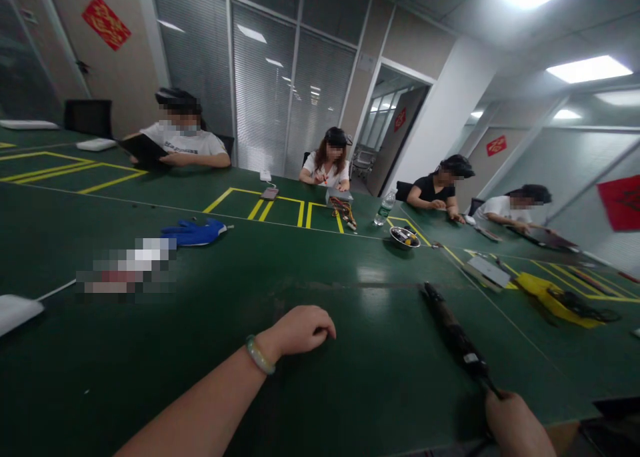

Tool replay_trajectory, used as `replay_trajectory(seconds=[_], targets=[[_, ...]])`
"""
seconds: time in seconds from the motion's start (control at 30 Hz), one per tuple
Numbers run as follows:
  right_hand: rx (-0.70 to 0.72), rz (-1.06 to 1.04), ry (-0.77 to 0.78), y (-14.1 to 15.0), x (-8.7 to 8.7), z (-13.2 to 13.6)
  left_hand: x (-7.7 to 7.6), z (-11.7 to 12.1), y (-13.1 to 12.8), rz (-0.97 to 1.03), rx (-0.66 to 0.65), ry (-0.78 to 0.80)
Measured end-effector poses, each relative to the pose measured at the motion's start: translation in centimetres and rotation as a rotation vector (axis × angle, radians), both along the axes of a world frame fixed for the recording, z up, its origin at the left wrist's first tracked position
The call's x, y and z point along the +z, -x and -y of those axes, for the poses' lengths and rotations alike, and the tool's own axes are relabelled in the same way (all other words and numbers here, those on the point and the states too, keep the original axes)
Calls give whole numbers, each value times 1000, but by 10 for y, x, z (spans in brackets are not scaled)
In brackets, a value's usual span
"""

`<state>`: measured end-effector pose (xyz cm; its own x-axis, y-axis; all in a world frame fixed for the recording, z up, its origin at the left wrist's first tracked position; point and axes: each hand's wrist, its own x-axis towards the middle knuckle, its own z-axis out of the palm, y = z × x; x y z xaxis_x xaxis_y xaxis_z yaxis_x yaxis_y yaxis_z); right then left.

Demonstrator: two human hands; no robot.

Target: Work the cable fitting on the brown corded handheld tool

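i log left hand (303,329) relaxed, half-open, empty, lower centre; right hand (517,422), lower right, closed round the thin end of a long black cylindrical device (456,333).

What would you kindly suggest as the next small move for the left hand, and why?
I would perhaps bring the left hand over to steady the black rod-shaped object: the right hand grips only its thin near end, while the left hand seems to hold nothing.
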<state>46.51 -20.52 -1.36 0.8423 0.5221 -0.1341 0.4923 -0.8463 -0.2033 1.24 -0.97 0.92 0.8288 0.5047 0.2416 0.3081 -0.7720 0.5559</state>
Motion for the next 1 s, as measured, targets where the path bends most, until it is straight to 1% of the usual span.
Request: replay_trajectory(seconds=[0.13,0.2,0.33,0.4,0.47,0.57,0.63,0.7,0.77,0.87,1.0], targets=[[13,55,-9,6,-4,1,-4,-3,-4,22,-32,0],[24,59,-6,10,-3,1,-4,-3,-5,23,-36,17],[38,99,29,17,11,-3,0,-2,-4,-8,-27,53],[21,191,14,18,18,-9,3,0,-3,-25,-17,60],[18,308,-36,17,21,-19,6,1,-4,-31,-4,60],[98,398,-85,14,14,-37,7,2,-4,-27,5,56],[164,391,-93,14,5,-49,8,2,-3,-21,2,54],[196,394,-121,16,-3,-57,8,2,-3,-15,-1,57],[194,403,-153,19,-9,-60,8,2,-2,-8,1,60],[178,368,-157,15,-11,-59,7,2,-1,-8,7,61],[191,270,-147,-7,-10,-59,4,1,-1,-12,-13,49]])
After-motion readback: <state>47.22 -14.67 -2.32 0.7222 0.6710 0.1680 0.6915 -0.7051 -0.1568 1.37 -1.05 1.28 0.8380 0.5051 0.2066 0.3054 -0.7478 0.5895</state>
